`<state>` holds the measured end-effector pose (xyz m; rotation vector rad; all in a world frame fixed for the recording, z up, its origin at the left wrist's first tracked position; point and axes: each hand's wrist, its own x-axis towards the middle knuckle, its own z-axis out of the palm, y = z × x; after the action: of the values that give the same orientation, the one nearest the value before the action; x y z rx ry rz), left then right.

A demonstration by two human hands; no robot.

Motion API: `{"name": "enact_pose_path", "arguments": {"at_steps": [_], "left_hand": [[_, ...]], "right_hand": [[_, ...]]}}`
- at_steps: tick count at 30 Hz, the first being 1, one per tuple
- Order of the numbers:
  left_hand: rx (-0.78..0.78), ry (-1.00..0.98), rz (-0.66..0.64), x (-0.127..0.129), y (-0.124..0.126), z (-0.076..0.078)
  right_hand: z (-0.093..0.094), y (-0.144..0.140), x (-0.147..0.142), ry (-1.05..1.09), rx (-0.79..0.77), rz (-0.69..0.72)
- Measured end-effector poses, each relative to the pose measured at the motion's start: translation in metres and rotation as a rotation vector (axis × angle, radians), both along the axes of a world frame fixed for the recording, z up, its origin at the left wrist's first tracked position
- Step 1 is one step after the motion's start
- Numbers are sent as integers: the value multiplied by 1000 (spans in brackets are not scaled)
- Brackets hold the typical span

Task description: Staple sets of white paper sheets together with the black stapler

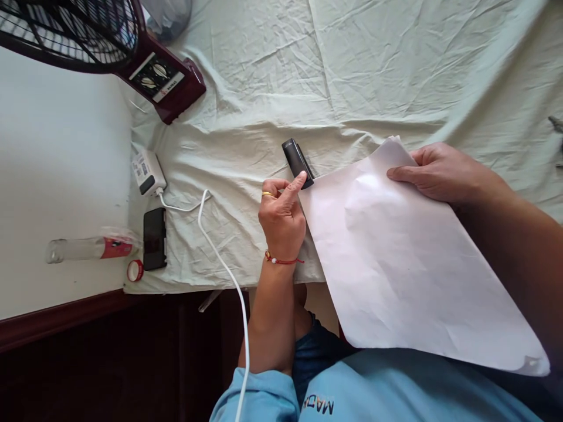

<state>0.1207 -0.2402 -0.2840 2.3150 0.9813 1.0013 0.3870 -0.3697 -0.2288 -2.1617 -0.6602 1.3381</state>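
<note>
My left hand [284, 211], with a gold ring and a red string bracelet, pinches the near end of a small black stapler [295, 158]. The stapler lies tilted at the upper left corner of a stack of white paper sheets [396, 252]; whether its jaw is pressed down on the sheets I cannot tell. On the opposite side, my right hand [440, 173] grips the stack's upper right edge, thumb on top and the other fingers underneath. The sheets slope down towards my lap, and a few edges fan out slightly at the top corner.
A pale, wrinkled cloth [373, 70] covers the table. At the left stand a dark red fan [176, 88], a white power adapter [148, 172], a black phone [154, 239], a glass bottle [83, 249] and a tape roll [135, 270]. A white cable [226, 266] runs over the table's front edge.
</note>
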Motion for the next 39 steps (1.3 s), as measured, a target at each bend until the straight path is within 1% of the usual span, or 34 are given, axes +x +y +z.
{"name": "enact_pose_path", "arguments": {"at_steps": [3,5,8,10,13,17,19,20,21,23,25,27,28,30,35,37,39], "left_hand": [[5,77,19,1,-1,0],[0,88,25,3,-1,-1],[-25,-4,-7,6,0,-3],[-67,-102,-28,6,0,-4],[-179,-181,12,5,0,-1],[-329,-290,160,2,3,6],[-381,-385,227,1,5,11],[-413,-444,250,1,6,13],[-455,-506,262,1,6,14],[-567,-628,253,2,6,17],[-692,-708,217,3,5,19],[-803,-726,175,4,4,21],[-844,-713,153,5,3,21],[-888,-650,104,5,0,23],[-930,-438,-4,0,-11,24],[-955,-384,-10,0,-14,23],[-943,-370,6,1,-14,21]], "right_hand": [[2,0,-2,-21,3,-15],[5,-1,-5,43,38,-36],[8,-3,-8,166,126,-89],[8,-4,-9,220,180,-88],[8,-3,-13,335,227,3],[10,-2,-17,483,282,172],[12,-3,-17,520,304,212],[12,-4,-16,534,310,208],[12,-5,-15,544,315,185],[11,-7,-12,521,330,78],[7,-6,-9,417,372,-119],[2,-4,-8,295,455,-358],[0,-2,-8,249,503,-455],[-4,2,-8,195,587,-574],[-8,7,-9,100,689,-621],[-9,8,-9,112,743,-616],[-11,9,-9,136,787,-609]]}}
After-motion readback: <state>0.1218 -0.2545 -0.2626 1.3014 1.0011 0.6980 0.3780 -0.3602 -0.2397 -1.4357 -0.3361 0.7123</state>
